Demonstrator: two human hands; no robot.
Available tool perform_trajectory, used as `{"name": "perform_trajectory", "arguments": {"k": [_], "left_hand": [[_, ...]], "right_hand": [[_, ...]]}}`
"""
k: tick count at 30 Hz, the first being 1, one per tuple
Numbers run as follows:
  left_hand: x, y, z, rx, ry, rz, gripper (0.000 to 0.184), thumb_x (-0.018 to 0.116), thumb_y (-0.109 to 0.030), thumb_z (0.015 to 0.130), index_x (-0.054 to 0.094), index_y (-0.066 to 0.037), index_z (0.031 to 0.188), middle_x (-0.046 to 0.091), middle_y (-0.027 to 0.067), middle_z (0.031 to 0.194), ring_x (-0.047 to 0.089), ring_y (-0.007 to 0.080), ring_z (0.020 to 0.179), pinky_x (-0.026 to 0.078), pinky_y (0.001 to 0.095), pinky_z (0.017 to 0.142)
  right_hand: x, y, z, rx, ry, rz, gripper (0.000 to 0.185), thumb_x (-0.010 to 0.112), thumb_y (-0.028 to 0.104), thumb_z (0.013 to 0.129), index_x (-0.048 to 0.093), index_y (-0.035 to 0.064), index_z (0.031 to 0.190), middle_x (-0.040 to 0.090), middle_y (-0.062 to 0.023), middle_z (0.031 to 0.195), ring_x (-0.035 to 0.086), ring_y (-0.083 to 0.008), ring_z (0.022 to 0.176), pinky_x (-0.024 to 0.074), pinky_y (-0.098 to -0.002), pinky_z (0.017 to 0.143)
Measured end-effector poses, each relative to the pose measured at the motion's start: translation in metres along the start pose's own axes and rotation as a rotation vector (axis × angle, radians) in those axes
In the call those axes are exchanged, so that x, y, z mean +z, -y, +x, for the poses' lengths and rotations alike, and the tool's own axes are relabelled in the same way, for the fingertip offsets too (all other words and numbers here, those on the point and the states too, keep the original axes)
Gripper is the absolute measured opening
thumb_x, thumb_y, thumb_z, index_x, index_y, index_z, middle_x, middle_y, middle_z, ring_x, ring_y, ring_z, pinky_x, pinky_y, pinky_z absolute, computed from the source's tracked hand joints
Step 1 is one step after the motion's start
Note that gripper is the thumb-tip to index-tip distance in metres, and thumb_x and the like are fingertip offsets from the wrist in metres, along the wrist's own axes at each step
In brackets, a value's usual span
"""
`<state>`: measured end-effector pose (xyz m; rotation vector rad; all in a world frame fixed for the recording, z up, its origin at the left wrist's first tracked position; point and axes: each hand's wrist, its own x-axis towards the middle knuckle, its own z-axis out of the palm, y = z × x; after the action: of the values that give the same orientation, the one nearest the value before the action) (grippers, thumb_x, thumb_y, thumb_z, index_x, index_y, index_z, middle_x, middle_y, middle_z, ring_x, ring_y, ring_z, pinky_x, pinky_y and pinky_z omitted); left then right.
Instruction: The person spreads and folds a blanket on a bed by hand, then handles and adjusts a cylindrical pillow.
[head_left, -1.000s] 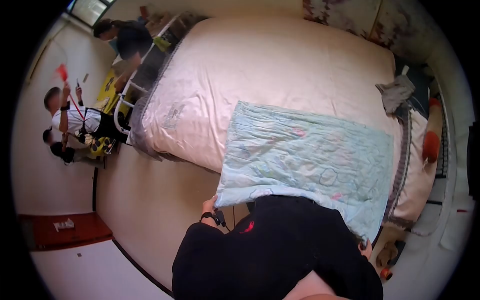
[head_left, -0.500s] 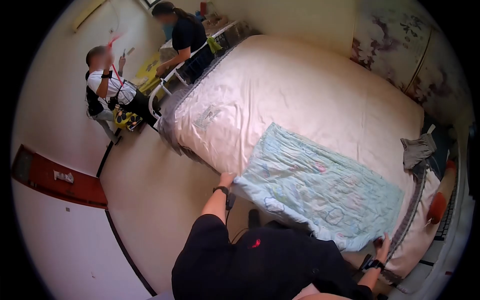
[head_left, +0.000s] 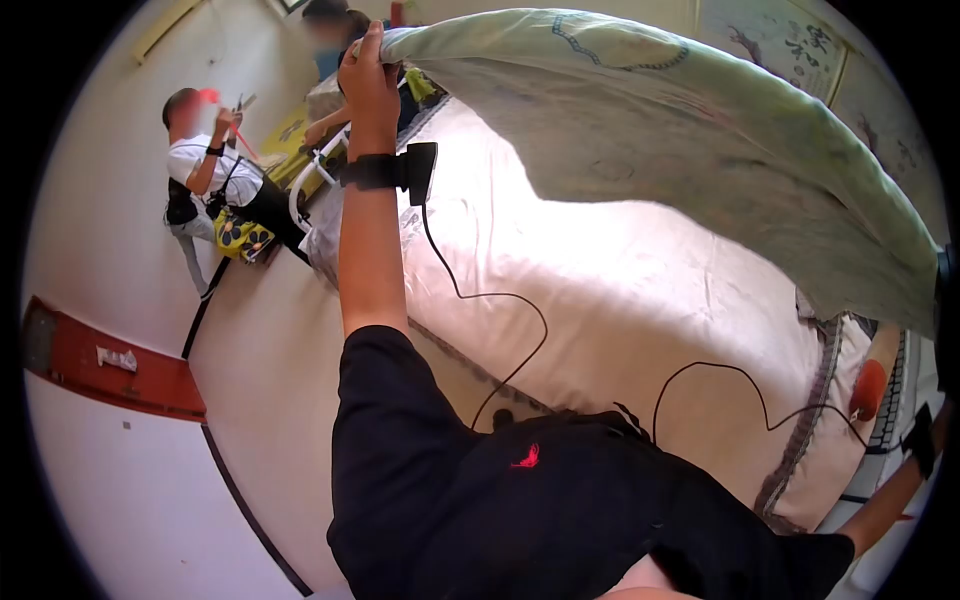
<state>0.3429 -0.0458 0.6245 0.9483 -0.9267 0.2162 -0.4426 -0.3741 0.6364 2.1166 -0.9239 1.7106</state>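
Observation:
Raised high at the upper left, my left hand [head_left: 370,75] is closed around one corner of a thin pale green-blue quilt [head_left: 640,95]. The quilt stretches in the air across the upper right, its underside showing and its lower edge hanging in a curve above the bed [head_left: 640,290]. My right hand [head_left: 938,425] is at the far right edge of the view, beyond a black wrist strap; its fingers are cut off, so its grip is hidden. The quilt's other end hangs just above that hand.
Black cables [head_left: 520,300] run from the wrist devices to my body. Two other people [head_left: 215,165] are near a white metal bed frame [head_left: 300,190] at the back left. A red-orange cylindrical object [head_left: 868,390] is beside the bed's right edge. A patterned panel [head_left: 770,45] stands behind.
The quilt has gone from lying flat on the near part of the bed to being held up in the air. My left hand has risen; my right hand has moved outward to the right.

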Motion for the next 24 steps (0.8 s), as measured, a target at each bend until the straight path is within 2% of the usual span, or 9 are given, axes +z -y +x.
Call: {"name": "perform_trajectory", "arguments": {"k": [2, 4, 6, 8, 13, 15, 17, 20, 24], "left_hand": [[-0.024, -0.016, -0.013, 0.072, 0.009, 0.073, 0.026, 0.064, -0.013, 0.075, 0.053, 0.001, 0.094, 0.057, 0.0086, 0.084, 0.057, 0.0173, 0.075, 0.047, 0.0270, 0.063], [-0.051, -0.014, -0.045, 0.713, 0.087, 1.003, 0.040, 0.065, -0.002, 0.069, 0.050, 0.000, 0.106, 0.057, 0.0126, 0.085, 0.057, 0.0236, 0.077, 0.046, 0.0307, 0.067], [-0.079, 0.008, -0.087, 0.646, 0.154, 0.947, 0.034, 0.062, 0.001, 0.071, 0.052, 0.000, 0.103, 0.057, 0.0111, 0.082, 0.057, 0.0222, 0.077, 0.045, 0.0287, 0.066], [-0.069, 0.002, -0.148, -0.504, -0.121, -0.122, 0.016, 0.056, -0.017, 0.083, 0.055, -0.001, 0.086, 0.058, 0.0035, 0.080, 0.056, 0.0092, 0.072, 0.045, 0.0217, 0.063], [-0.109, 0.074, -0.311, -0.998, -0.251, -0.014, 0.030, 0.062, -0.017, 0.078, 0.052, 0.003, 0.098, 0.058, 0.0070, 0.087, 0.057, 0.0127, 0.077, 0.046, 0.0224, 0.069], [-0.142, 0.114, -0.390, -1.302, -0.196, -0.041, 0.027, 0.061, -0.021, 0.079, 0.054, -0.001, 0.095, 0.058, 0.0048, 0.086, 0.056, 0.0137, 0.072, 0.045, 0.0224, 0.059], [-0.191, 0.164, -0.488, -1.569, -0.169, 0.041, 0.027, 0.062, -0.025, 0.077, 0.057, -0.004, 0.093, 0.058, 0.0041, 0.083, 0.052, 0.0136, 0.068, 0.038, 0.0222, 0.058], [-0.148, 0.116, -0.501, -1.828, -0.055, 0.438, 0.031, 0.062, -0.027, 0.076, 0.056, -0.006, 0.099, 0.057, 0.0049, 0.092, 0.052, 0.0179, 0.077, 0.040, 0.0329, 0.066], [-0.158, 0.129, -0.521, -1.805, -0.113, 0.281, 0.029, 0.060, -0.026, 0.078, 0.056, -0.005, 0.097, 0.058, 0.0063, 0.089, 0.055, 0.0179, 0.075, 0.045, 0.0306, 0.063]], "right_hand": [[-0.039, 0.000, -0.021, -0.058, 0.013, -0.191, 0.022, 0.063, 0.001, 0.068, 0.053, -0.0058, 0.086, 0.056, -0.0103, 0.081, 0.053, -0.0186, 0.072, 0.0454, -0.0298, 0.062], [-0.069, -0.007, -0.059, 0.395, -0.068, 0.126, 0.026, 0.059, 0.009, 0.072, 0.051, -0.0055, 0.093, 0.054, -0.0108, 0.089, 0.051, -0.0189, 0.081, 0.0424, -0.0300, 0.070], [-0.087, -0.013, -0.107, 0.876, -0.256, 0.473, 0.032, 0.054, 0.017, 0.077, 0.050, -0.0051, 0.100, 0.052, -0.0112, 0.098, 0.049, -0.0192, 0.090, 0.0393, -0.0303, 0.078], [-0.097, -0.017, -0.166, 1.232, -0.398, 0.621, 0.039, 0.050, 0.026, 0.082, 0.049, -0.0048, 0.107, 0.050, -0.0116, 0.106, 0.046, -0.0195, 0.099, 0.0363, -0.0306, 0.086], [-0.109, 0.013, -0.321, 1.542, -0.218, 0.719, 0.043, 0.049, 0.027, 0.083, 0.046, -0.0043, 0.112, 0.049, -0.0134, 0.112, 0.045, -0.0243, 0.105, 0.0317, -0.0344, 0.091], [-0.105, 0.029, -0.367, 1.788, -0.302, 0.586, 0.037, 0.050, 0.016, 0.081, 0.046, -0.0022, 0.113, 0.049, -0.0135, 0.107, 0.048, -0.0212, 0.094, 0.0391, -0.0297, 0.078], [-0.125, 0.006, -0.480, 1.237, 0.266, 0.006, 0.036, 0.054, 0.023, 0.078, 0.049, -0.0012, 0.105, 0.051, -0.0111, 0.094, 0.050, -0.0218, 0.080, 0.0415, -0.0298, 0.069], [-0.136, -0.034, -0.572, 1.807, -0.016, 0.161, 0.024, 0.056, 0.021, 0.076, 0.051, 0.0031, 0.091, 0.048, -0.0051, 0.072, 0.044, -0.0163, 0.058, 0.0364, -0.0250, 0.050], [-0.127, -0.034, -0.588, 1.844, -0.140, 0.260, 0.027, 0.056, 0.020, 0.076, 0.051, 0.0023, 0.096, 0.050, -0.0065, 0.079, 0.047, -0.0159, 0.065, 0.0380, -0.0262, 0.053]]}}
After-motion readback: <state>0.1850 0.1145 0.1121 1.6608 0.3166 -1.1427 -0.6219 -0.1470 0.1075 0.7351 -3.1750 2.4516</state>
